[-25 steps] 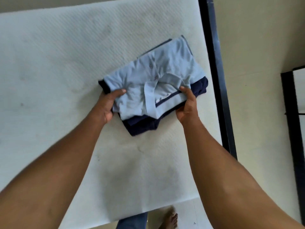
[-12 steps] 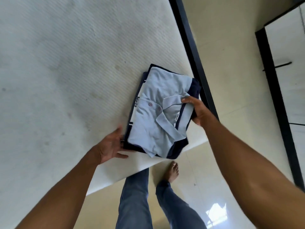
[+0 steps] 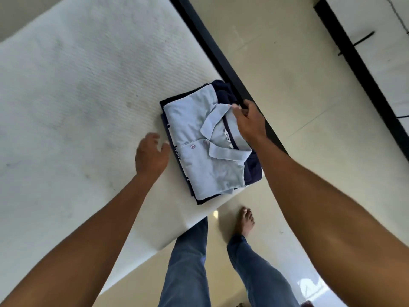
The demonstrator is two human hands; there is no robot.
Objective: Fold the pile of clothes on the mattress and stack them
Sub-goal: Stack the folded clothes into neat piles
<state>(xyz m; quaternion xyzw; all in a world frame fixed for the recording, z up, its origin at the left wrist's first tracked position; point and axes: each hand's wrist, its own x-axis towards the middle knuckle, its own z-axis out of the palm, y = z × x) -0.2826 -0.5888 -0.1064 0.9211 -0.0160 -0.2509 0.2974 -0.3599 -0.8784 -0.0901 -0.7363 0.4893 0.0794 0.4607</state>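
A folded light blue polo shirt (image 3: 194,138) lies on top of a folded navy garment (image 3: 251,171) at the near right corner of the white mattress (image 3: 77,103). My right hand (image 3: 249,121) rests over the shirt's collar, fingers curled at its far edge. Just left of the stack my left hand (image 3: 150,155) hovers with its fingers loosely bent, holding nothing and apart from the cloth.
A black bed frame rail (image 3: 212,49) runs along the mattress's right side. Beige floor (image 3: 287,85) lies beyond it, with a dark-edged white cabinet (image 3: 365,41) at the far right. My legs in jeans (image 3: 188,262) and a bare foot (image 3: 244,222) stand below the mattress corner.
My left hand has let go of the stack's left edge and drawn back a little. My right hand moved up onto the collar. The view shifted, and the stack sits nearer the corner.
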